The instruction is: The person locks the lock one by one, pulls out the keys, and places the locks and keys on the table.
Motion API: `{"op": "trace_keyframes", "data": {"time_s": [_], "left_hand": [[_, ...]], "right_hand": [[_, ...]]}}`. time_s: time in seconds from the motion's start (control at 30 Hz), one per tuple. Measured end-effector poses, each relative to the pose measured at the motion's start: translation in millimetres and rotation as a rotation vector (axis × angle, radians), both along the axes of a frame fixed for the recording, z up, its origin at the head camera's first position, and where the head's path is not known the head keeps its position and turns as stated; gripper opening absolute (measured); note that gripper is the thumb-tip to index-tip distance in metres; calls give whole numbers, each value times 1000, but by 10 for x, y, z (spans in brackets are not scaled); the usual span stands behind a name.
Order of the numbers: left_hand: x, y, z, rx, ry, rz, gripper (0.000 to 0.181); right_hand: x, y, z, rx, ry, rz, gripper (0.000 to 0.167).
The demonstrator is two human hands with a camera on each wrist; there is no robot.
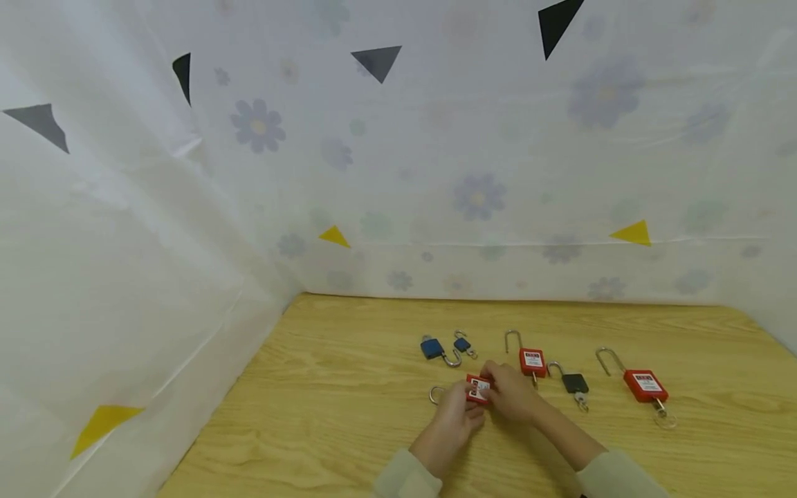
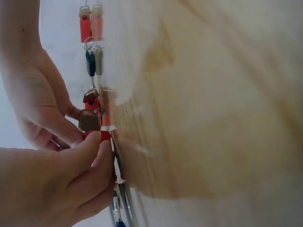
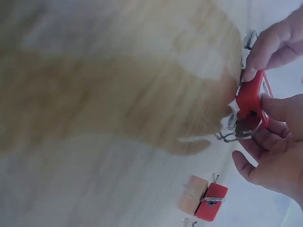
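A red padlock [image 1: 478,389] with a white label is held low over the table between both hands. My left hand [image 1: 454,418] pinches its left end, where a curved metal shackle [image 1: 434,395] shows beside the fingers. From the right, my right hand [image 1: 512,393] grips the other end; its thumb lies against the red body [image 3: 249,98] in the right wrist view. A key [image 2: 89,120] with a wire ring [image 3: 229,137] sits at that end, by the right fingers. The fingers partly cover the padlock.
Left of centre lie a larger blue padlock [image 1: 431,348] and a small blue one [image 1: 461,344]. To the right are a red padlock [image 1: 532,362], a black padlock [image 1: 574,383] and another red one [image 1: 645,385], shackles open. White patterned sheeting [image 1: 436,173] encloses the wooden table [image 1: 311,387].
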State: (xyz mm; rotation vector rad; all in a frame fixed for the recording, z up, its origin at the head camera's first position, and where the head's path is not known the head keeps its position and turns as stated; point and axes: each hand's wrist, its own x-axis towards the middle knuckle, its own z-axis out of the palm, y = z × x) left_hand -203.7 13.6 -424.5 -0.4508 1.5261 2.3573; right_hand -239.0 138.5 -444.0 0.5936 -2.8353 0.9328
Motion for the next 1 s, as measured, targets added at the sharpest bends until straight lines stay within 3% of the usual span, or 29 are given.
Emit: {"op": "trace_keyframes", "data": {"time_s": [0.13, 0.3, 0.5, 0.77, 1.0], "left_hand": [[32, -29, 19, -96, 23, -14, 34], [85, -60, 93, -278, 72, -79, 24], [161, -107, 149, -474, 178, -177, 27], [253, -248, 207, -485, 207, -264, 33], [347, -295, 252, -434, 210, -301, 31]], "right_hand": [[87, 71, 71, -117, -92, 47, 19], [221, 122, 183, -231, -228, 63, 36], [425, 125, 298, -438, -423, -5, 41], [688, 94, 394, -606, -526, -47, 52], [852, 75, 416, -677, -572, -49, 55]]}}
